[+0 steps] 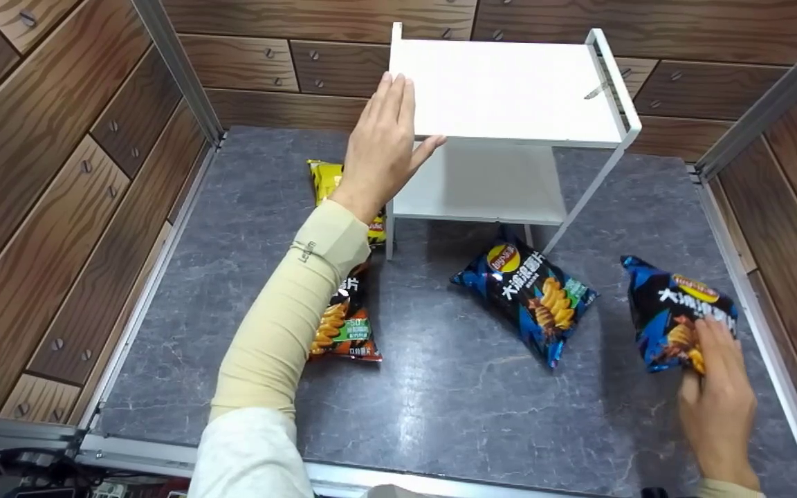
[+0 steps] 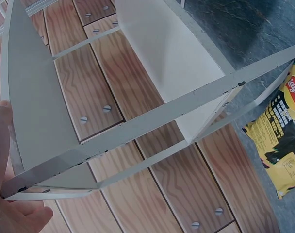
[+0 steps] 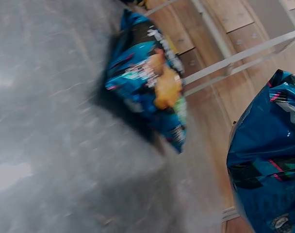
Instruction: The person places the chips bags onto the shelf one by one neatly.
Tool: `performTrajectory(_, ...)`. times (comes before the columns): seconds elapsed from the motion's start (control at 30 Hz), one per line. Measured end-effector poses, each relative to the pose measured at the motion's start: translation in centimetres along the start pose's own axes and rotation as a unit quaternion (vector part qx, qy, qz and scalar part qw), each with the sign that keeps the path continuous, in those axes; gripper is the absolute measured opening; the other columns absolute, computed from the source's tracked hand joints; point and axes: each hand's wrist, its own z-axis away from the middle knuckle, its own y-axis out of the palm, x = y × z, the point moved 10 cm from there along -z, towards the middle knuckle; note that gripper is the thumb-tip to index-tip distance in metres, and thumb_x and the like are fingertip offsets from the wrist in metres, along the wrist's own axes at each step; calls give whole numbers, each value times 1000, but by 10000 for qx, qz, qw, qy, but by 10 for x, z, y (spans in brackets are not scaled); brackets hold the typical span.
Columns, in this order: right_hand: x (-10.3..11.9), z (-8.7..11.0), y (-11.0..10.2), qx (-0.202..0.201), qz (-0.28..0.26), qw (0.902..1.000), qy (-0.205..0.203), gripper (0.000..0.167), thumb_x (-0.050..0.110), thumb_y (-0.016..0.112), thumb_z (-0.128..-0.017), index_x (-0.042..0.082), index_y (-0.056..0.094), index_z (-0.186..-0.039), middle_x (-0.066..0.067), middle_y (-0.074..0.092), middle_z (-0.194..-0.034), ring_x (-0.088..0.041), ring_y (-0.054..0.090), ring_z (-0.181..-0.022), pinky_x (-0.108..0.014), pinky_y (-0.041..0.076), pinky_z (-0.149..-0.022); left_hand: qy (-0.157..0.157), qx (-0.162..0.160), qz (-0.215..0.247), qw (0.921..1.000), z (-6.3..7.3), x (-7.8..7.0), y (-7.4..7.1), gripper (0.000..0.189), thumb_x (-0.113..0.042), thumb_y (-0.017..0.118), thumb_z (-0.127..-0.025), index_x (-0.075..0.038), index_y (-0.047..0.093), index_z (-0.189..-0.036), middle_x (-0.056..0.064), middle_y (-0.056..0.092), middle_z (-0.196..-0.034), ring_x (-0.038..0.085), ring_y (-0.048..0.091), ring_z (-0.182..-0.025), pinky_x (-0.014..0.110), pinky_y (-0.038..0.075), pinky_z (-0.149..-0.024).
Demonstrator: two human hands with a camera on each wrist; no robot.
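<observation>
At the front left corner of a white two-tier shelf (image 1: 509, 90), my left hand (image 1: 385, 138) holds the top rail. Its thumb lies by the front edge. In the left wrist view, fingertips (image 2: 38, 218) show around the rail (image 2: 133, 128). My right hand (image 1: 720, 394) grips a blue and black potato chip bag (image 1: 679, 311) at its lower right, fingers on its printed face. In the right wrist view this bag (image 3: 264, 160) looms close at the right edge. A second blue chip bag (image 1: 530, 294) lies before the shelf's right legs.
Left of the shelf lies a yellow chip bag (image 1: 326, 180), partly behind my left arm. A black and orange chip bag (image 1: 350, 332) is half covered by that forearm. Wood-patterned walls (image 1: 246, 62) with metal framing enclose the dark marbled floor (image 1: 440, 415).
</observation>
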Motion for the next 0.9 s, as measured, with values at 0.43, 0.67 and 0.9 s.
performTrajectory(0.43, 59, -73, -23, -669, -159, 9974, -194, 54, -30, 49, -75, -11, 62, -123, -34, 59, -127, -54, 55, -120, -40, 36, -120, 33, -35, -59, 10000, 0, -1, 1, 84, -58, 41, -100, 9, 32, -150, 25, 36, -156, 35, 28, -150, 38, 22, -126)
performTrajectory(0.67, 62, -104, -31, -827, -236, 9952, -466, 56, -25, 50, -77, -3, 64, -127, -28, 61, -131, -46, 55, -127, -42, 35, -120, 18, -16, -90, 10000, 0, 0, 1, 84, -59, 40, -100, 9, 32, -150, 24, 36, -156, 35, 27, -150, 38, 21, -126)
performTrajectory(0.9, 81, -135, -43, -1050, -349, 9912, -721, 51, -20, 49, -79, -4, 64, -125, -27, 62, -129, -43, 56, -127, -44, 38, -118, 39, -21, -110, 9999, 0, -1, 1, 84, -59, 39, -101, 9, 32, -150, 25, 36, -156, 36, 28, -150, 38, 21, -126)
